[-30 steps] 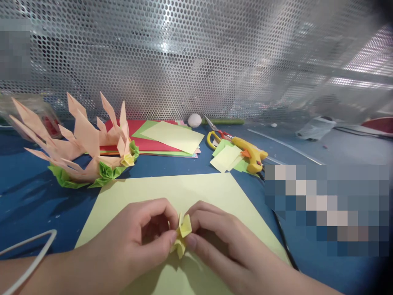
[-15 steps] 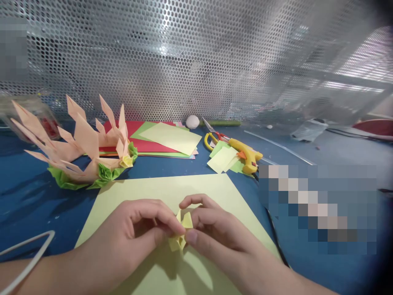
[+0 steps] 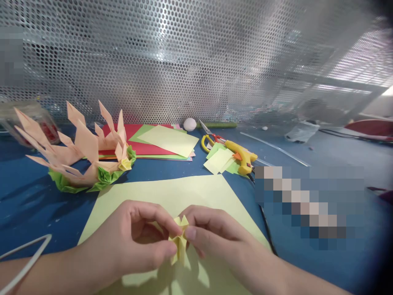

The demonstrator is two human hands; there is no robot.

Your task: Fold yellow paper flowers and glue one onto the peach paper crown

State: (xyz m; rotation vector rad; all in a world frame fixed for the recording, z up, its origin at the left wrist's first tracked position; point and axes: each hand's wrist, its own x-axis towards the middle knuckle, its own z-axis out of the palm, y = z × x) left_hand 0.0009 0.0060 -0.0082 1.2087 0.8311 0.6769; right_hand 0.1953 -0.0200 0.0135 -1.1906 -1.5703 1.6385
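A small folded yellow paper flower [image 3: 180, 245] is held up between both hands, over a large pale yellow sheet [image 3: 159, 189]. My left hand [image 3: 139, 235] pinches its left side between thumb and forefinger. From the other side my right hand [image 3: 213, 233] grips it, the thumb pressed on its upper right edge. Its back is hidden by the fingers. Beyond my left hand stands a peach paper crown [image 3: 87, 143] with pointed tips, a green folded paper base and a little yellow flower on its right side.
Behind the sheet lie a stack of coloured paper [image 3: 138, 141], scissors [image 3: 206, 141], small paper squares [image 3: 218, 160] and a yellow glue gun [image 3: 242, 155]. A black cord [image 3: 266, 229] runs along the right. A white cable loop [image 3: 29, 262] crosses my left forearm. A perforated metal panel [image 3: 159, 61] borders the back.
The paper flower has been turned in my fingers. My left thumb has moved lower on it, and my right fingers have closed in behind it. The view has shifted slightly.
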